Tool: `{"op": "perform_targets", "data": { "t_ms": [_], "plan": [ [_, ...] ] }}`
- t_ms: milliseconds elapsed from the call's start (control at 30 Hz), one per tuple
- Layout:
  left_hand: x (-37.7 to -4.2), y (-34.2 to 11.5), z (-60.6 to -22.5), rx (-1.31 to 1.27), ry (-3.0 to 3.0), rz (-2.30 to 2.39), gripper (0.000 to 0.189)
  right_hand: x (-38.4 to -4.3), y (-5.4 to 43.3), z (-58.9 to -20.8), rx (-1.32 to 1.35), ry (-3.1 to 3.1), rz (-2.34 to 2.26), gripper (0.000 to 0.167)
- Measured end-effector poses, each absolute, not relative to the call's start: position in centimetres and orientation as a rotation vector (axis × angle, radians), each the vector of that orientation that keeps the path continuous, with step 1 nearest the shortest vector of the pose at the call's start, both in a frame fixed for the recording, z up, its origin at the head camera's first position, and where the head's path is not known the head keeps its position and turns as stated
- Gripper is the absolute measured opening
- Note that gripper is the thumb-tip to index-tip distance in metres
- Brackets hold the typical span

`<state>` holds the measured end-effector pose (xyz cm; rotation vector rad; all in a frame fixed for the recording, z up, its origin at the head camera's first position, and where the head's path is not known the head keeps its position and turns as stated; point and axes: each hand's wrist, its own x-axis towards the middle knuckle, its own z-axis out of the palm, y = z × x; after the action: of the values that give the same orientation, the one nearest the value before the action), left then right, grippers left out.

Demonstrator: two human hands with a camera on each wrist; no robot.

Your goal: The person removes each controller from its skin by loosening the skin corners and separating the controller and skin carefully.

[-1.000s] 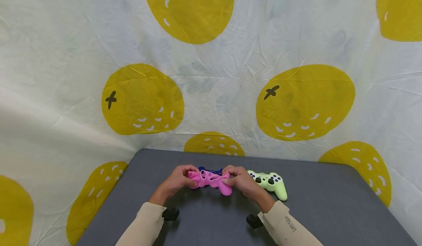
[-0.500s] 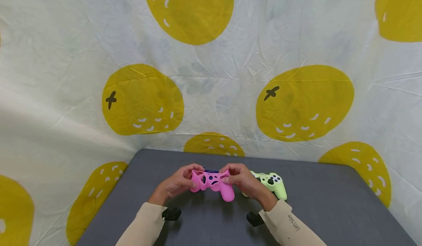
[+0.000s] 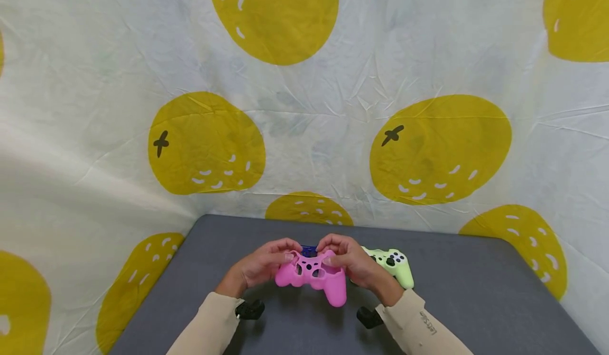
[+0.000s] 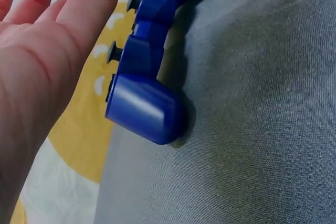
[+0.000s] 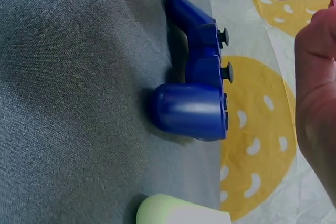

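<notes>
Pinches a thin, glossy pink, controller-shaped cover point(image 3: 308, 275) between thumb and fingers of the left hand point(image 3: 264, 262) at one end, and likewise with the right hand point(image 3: 352, 262) at the other — gripping with both. Holds it up off the dark grey cloth-covered table point(image 3: 476, 291), on the near side of a shiny blue plastic game controller point(image 4: 147, 51). Tilts the cover, with the right-hand grip dipping lower and nearer; shows dark gaps through the openings in its face. Has the blue controller resting on the table beyond, thumbsticks upward, mostly hidden from the head camera but plain in both wrist views, touched by neither hand. Has a pale green game controller with black thumbsticks point(image 3: 402, 270) to the right, partly behind the right hand. Wears cream sleeves point(image 3: 209, 323) — with dark lettering on the right one. Faces a white cloth backdrop point(image 3: 319, 148) printed with large yellow fruit shapes.
</notes>
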<state>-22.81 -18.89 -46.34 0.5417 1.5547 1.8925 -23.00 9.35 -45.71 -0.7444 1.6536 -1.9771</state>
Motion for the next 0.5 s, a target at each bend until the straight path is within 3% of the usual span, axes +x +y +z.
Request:
{"op": "perform_targets", "data": {
  "t_ms": [267,500],
  "plan": [
    [-22.6,-19.5,-45.7,0.534,1.548,1.918,0.031,-22.8,10.4,-44.8,-0.766,1.630,-1.908,0.016],
    [-22.4,-19.5,-45.4,0.530,1.571,1.948,0.035,-22.8,11.2,-45.1,-0.886,1.520,-1.822,0.038]
  ]
}}
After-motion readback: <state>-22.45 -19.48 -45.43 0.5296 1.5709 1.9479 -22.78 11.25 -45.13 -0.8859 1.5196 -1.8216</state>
